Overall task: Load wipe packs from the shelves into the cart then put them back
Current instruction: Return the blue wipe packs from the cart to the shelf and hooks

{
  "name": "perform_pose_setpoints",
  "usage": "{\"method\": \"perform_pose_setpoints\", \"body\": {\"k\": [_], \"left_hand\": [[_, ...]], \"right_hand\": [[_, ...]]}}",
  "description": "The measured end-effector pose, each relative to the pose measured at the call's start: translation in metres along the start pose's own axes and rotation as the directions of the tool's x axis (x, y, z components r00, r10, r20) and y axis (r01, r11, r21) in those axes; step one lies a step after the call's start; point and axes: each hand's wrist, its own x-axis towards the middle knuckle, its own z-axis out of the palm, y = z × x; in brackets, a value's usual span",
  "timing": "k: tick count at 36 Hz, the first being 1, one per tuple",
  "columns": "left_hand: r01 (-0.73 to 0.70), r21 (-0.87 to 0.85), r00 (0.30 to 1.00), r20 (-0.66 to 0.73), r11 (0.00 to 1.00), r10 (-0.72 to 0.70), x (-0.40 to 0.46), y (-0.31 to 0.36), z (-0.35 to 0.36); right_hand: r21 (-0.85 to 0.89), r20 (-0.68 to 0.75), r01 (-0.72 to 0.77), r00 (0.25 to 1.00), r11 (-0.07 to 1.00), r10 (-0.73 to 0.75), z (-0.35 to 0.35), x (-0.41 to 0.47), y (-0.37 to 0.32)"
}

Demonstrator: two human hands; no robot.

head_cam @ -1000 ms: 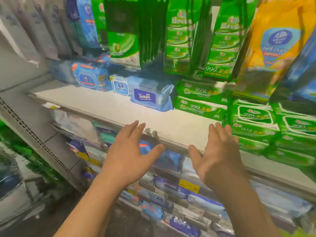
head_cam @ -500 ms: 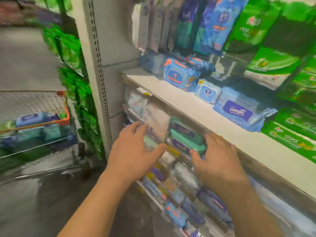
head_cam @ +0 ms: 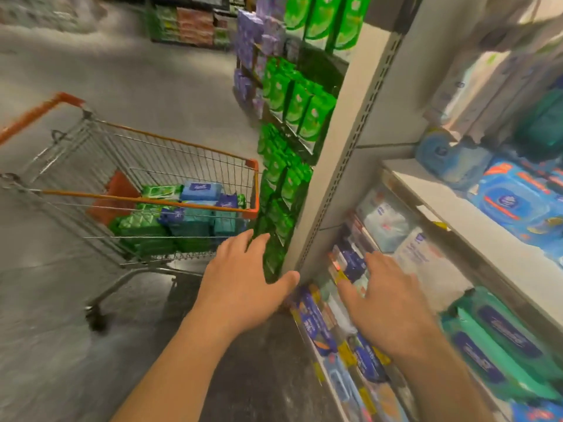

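Observation:
A wire cart [head_cam: 170, 166] with orange trim stands on the left. It holds several green, blue and teal wipe packs [head_cam: 182, 214]. My left hand [head_cam: 243, 284] hovers with spread fingers, empty, just right of the cart's near corner. My right hand [head_cam: 387, 303] is also spread and empty in front of the lower shelves. On the white shelf [head_cam: 475, 220] at the right lie blue wipe packs [head_cam: 515, 205]. Teal wipe packs [head_cam: 499, 342] lie on the level below.
A grey shelf upright [head_cam: 344, 153] rises between the hands and the cart. Green packs [head_cam: 292, 123] hang on the end rack beyond it. Grey floor [head_cam: 61, 330] spreads to the left and below. More shelving stands far back across the aisle.
The view has swung left from the shelf toward the cart, which now fills the left side. Both hands stay open and empty, lower relative to the shelves.

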Motion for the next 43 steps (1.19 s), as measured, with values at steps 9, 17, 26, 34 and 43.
{"method": "perform_pose_setpoints", "body": {"k": [9, 17, 26, 34, 43], "left_hand": [[0.206, 0.028, 0.978, -0.018, 0.978, -0.205, 0.048, -0.058, -0.023], [0.359, 0.082, 0.933, -0.064, 0.930, -0.355, 0.114, -0.093, -0.054], [0.479, 0.064, 0.873, -0.142, 0.876, -0.467, 0.181, -0.111, -0.082], [0.525, -0.008, 0.842, -0.145, 0.851, -0.520, 0.225, -0.134, -0.094], [0.492, -0.073, 0.860, -0.110, 0.867, -0.498, 0.281, -0.206, -0.104]], "right_hand": [[0.084, 0.064, 0.183, 0.980, 0.980, -0.189, 0.025, 0.089, -0.061], [0.141, 0.156, 0.290, 0.938, 0.947, -0.311, 0.040, 0.198, -0.108], [0.224, 0.167, 0.427, 0.869, 0.876, -0.466, 0.037, 0.295, -0.154], [0.183, 0.207, 0.483, 0.833, 0.856, -0.514, 0.038, 0.341, -0.191], [0.135, 0.279, 0.495, 0.812, 0.858, -0.513, 0.060, 0.384, -0.255]]}}
